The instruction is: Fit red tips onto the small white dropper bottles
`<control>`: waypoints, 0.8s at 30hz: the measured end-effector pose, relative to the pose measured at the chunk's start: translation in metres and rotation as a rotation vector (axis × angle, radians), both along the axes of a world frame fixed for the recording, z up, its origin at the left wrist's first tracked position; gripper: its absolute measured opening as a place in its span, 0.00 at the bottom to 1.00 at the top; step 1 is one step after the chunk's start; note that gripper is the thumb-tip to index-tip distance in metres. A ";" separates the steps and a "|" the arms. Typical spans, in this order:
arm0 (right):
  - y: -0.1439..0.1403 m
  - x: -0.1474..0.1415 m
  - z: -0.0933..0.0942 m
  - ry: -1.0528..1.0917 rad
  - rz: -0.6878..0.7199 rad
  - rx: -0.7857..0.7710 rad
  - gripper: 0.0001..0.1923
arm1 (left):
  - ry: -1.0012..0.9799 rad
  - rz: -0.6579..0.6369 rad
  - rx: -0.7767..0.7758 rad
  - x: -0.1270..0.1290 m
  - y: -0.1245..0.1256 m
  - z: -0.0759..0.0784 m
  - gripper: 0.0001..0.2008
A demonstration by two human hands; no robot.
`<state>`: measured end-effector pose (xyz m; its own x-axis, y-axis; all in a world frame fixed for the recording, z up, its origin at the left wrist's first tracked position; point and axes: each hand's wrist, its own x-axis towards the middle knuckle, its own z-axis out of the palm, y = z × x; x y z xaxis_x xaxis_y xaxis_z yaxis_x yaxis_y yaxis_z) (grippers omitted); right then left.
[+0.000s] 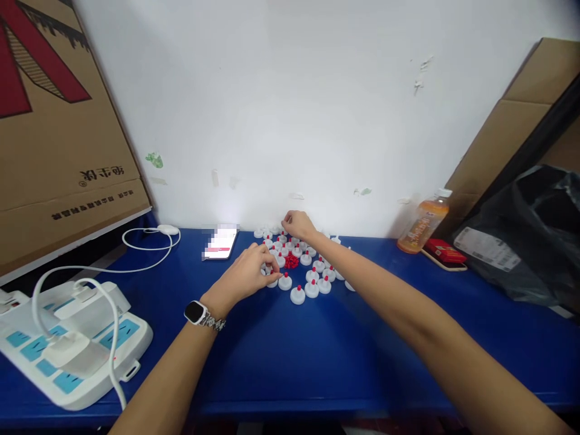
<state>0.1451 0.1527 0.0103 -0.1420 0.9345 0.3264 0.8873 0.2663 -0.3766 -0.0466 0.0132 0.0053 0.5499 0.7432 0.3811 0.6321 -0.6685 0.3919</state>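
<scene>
Many small round white caps [298, 295], several with a red tip on top, stand in a loose cluster on the blue table. A small pile of red pieces [291, 260] lies among them. My left hand [248, 270], with a watch on its wrist, is at the cluster's left side. Its thumb and index finger pinch together over a white cap; what is between them is hidden. My right hand [299, 224] reaches to the back of the cluster near the wall, fingertips pinched just above a red-tipped cap. What it holds is too small to make out.
A lit phone [220, 241] lies left of the caps. Front left is a white power strip [109, 338] with plugs and cables. An orange drink bottle [423, 222], a red packet [444, 251] and a dark plastic bag [521, 229] are at right. A large carton [67, 139] stands left.
</scene>
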 end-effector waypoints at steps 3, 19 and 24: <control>0.009 -0.005 0.003 -0.054 -0.059 -0.048 0.10 | -0.012 0.013 0.018 0.000 0.000 0.001 0.10; -0.117 0.010 0.032 0.622 0.277 0.141 0.10 | -0.199 0.151 0.221 0.012 -0.010 0.005 0.25; -0.157 0.015 0.019 0.684 0.387 0.081 0.14 | -0.131 0.016 0.096 0.018 -0.013 0.000 0.19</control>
